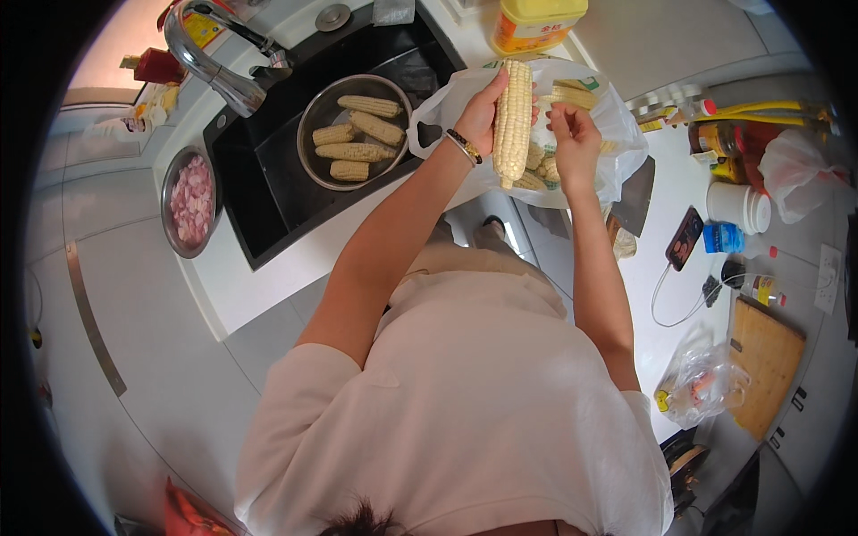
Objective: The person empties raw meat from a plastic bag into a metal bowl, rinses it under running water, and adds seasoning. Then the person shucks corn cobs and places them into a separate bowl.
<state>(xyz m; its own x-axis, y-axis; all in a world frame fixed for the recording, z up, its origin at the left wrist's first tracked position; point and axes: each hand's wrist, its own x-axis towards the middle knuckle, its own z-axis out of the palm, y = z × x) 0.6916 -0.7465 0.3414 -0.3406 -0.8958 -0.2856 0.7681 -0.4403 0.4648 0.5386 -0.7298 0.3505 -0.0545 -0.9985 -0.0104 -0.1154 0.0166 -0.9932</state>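
Note:
An ear of husked pale corn (513,124) stands nearly upright in the picture, gripped by my left hand (484,112). My right hand (576,141) is just to its right, fingertips drawn together over an open white plastic bag (613,144); whether they pinch anything is too small to tell. More ears of corn (575,94) lie in the bag. Left of my hands, a round steel bowl (303,157) with several pieces of corn (355,152) sits in the black sink (268,201).
A chrome faucet (201,63) arches over the sink's left side. A steel bowl of raw meat chunks (191,201) stands on the counter at left. A yellow tub (536,27) is behind the bag. On the right are a charging phone (685,238), jars and a wooden cutting board (767,365).

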